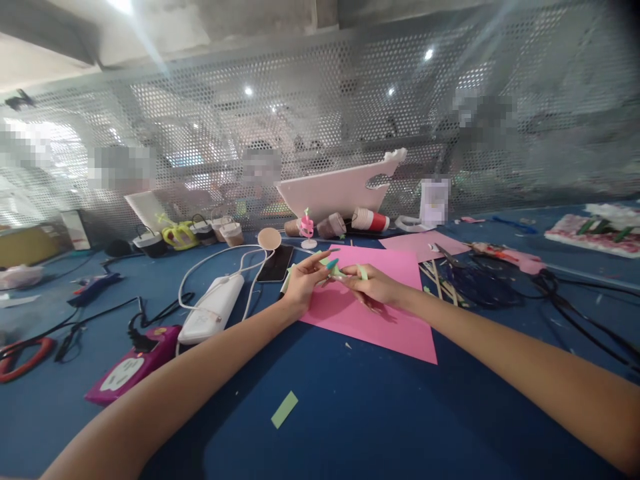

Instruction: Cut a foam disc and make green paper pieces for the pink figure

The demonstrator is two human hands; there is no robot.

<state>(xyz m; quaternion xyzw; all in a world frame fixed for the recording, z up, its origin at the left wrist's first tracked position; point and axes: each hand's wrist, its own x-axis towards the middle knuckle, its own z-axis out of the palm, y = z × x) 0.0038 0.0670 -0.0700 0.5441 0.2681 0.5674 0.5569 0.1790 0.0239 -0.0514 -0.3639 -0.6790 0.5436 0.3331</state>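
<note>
We lean both forearms in from the near side of the bench [350, 413], converging over the pink sheet [400, 263]. Our left hand [303, 285] hangs over the sheet's left edge, its back toward us and its wrist bent slightly inward. The left thumb, with a teal nail, presses toward the forefinger, and these fingers pinch a pale green piece [337, 273]. Our right hand [375, 285] comes in from the other side, knuckles up, the thumb and forefinger pinching the same piece while the lower fingers curl loosely beneath. A light green band shows across the right fingers; we cannot tell whether it belongs to that piece. The piece sits between our 2 hands, just above the sheet.

Behind the sheet, a red-and-white cup [371, 220] lies on its side, with a brown cup [330, 227] tipped next to it and a tan cup [293, 229] farther left. Their insides are hidden from us. Farther left stand small cups [231, 234] with thin looped handles; what they hold is too small to make out.

Nearer us, a green strip [285, 409] lies flat on the bench. Left of our hands rest a dark phone [276, 264] and a white power strip [213, 310].
</note>
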